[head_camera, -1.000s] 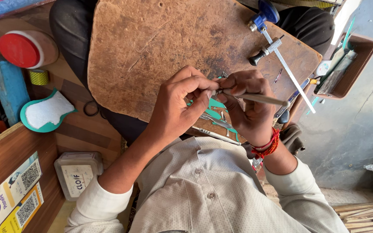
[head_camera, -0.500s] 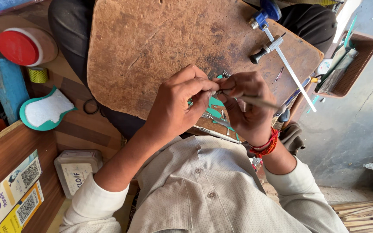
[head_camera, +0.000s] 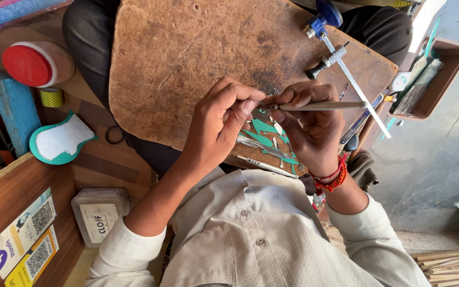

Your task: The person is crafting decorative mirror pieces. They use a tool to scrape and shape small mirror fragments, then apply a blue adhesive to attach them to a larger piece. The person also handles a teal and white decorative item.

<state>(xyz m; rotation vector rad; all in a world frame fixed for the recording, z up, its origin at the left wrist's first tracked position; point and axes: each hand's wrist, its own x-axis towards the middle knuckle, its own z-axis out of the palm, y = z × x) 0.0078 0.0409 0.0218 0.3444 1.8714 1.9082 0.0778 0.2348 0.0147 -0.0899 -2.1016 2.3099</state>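
Wooden board, both my hands over its near edge.
My right hand grips a thin file; my left hand pinches a tiny piece at its tip.

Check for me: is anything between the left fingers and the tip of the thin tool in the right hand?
Nothing visible. The left hand pinches right at the tip of the thin tool, which the right hand grips. The green scraps lie apart from it on the wooden board.

Red lid; yellow tape roll; brown tray.
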